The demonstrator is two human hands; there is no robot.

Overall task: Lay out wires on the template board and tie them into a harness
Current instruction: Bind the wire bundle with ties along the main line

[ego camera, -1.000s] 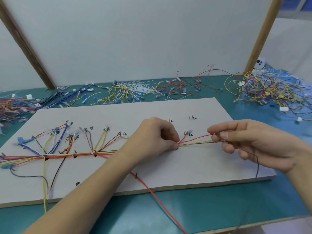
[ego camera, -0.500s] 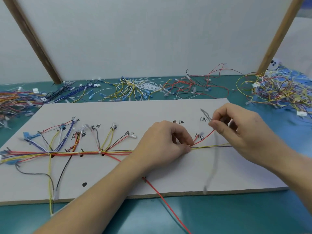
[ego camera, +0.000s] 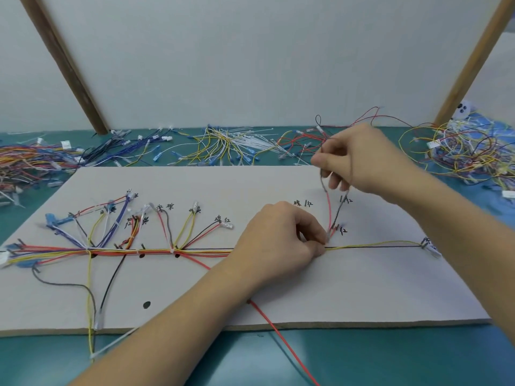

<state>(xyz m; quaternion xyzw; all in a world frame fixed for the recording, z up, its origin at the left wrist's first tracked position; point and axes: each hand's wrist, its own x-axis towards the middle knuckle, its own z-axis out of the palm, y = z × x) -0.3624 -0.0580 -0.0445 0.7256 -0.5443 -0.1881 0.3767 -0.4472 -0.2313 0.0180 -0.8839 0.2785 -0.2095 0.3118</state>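
Template board (ego camera: 362, 288): laid flat on the teal desk (ego camera: 362, 355), long edge along the desk's near edge
Harness trunk (ego camera: 156, 250): bundled wires run lengthwise across the board's left half, with branches fanned toward the far edge
Left hand (ego camera: 281, 243): fingers curled, the trunk pinched against the board near its middle
Right hand (ego camera: 359, 160): raised over the board's far edge, a red and a grey wire (ego camera: 328, 207) pinched and drawn up from the left fingertips
Yellow and black wires (ego camera: 376, 244): stretched on toward the board's right edge
Loose wires (ego camera: 231, 143): heaped along the desk's far edge
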